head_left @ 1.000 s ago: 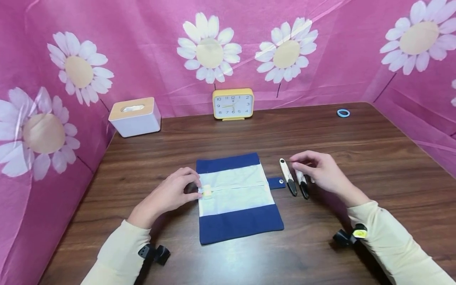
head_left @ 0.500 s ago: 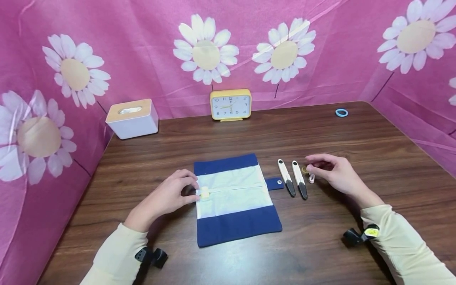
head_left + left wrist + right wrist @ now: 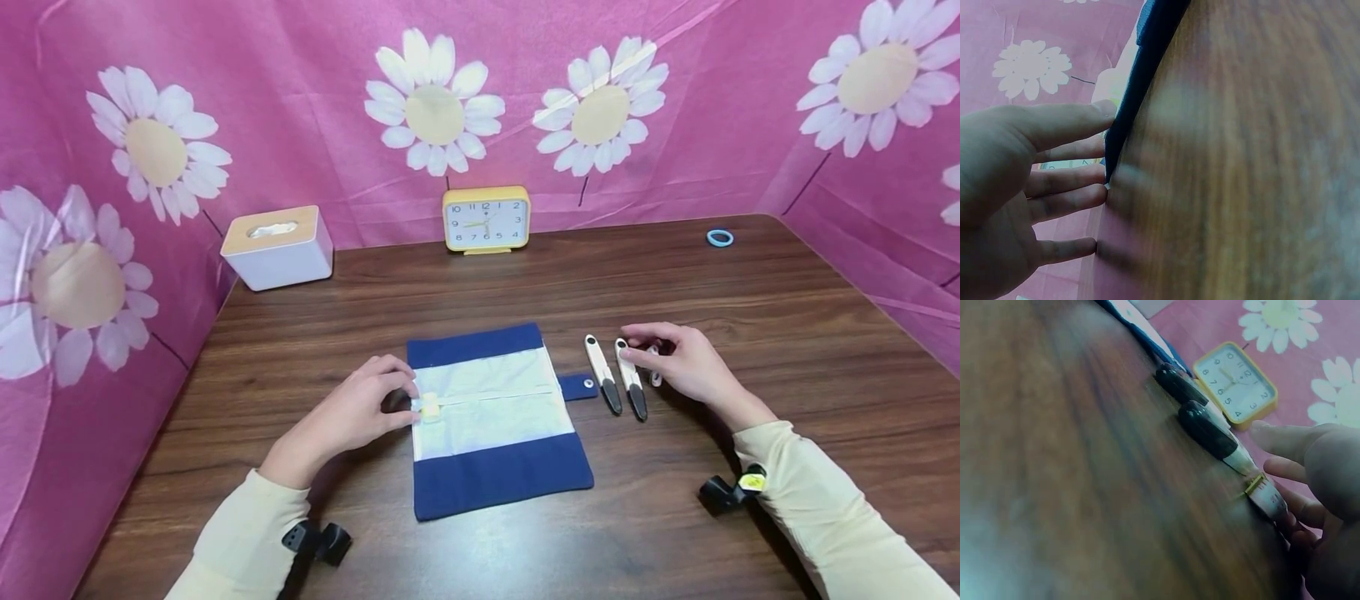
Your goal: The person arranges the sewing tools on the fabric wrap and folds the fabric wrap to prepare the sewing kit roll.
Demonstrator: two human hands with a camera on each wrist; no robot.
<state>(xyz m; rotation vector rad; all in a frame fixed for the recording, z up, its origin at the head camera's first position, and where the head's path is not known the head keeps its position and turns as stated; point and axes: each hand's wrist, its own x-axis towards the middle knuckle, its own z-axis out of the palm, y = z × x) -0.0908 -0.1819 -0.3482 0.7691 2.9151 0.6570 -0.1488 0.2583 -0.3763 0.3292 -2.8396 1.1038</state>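
On the table lies a navy and white fabric case, spread flat with its snap strap to the right. My left hand touches the case's left edge, fingers fairly straight, beside a small yellow patch. Two white pen-like tools with black ends, a left one and a right one, lie next to the strap. Over the top of the right tool hovers my right hand, thumb and forefinger apart. A measuring tape with a brass-coloured end lies beneath it, partly hidden.
Along the back stand a tissue box at the left and a yellow clock near the middle. A blue ring lies at the far right. Pink flowered cloth borders the table.
My right hand moved right from the right-hand tool to the measuring tape, then back left over that tool. The left hand stays at the case's edge.
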